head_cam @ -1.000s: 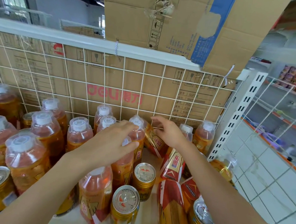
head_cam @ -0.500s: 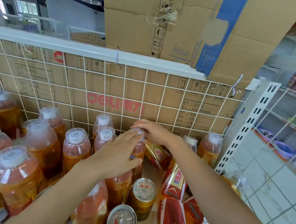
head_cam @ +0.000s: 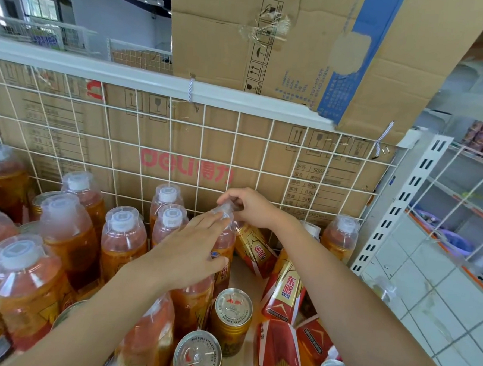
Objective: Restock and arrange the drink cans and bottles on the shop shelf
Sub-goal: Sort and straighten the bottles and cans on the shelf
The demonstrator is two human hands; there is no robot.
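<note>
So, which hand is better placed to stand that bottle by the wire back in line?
Probably right. The right hand pinches the cap of the bottle from above, so it can steer it; the left hand only lies with straight fingers against its side.

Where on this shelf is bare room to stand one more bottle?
One bare strip of shelf runs between the held bottle and the tilted red cartons, ending at the gold can. Left of it, bottles stand packed.
</note>
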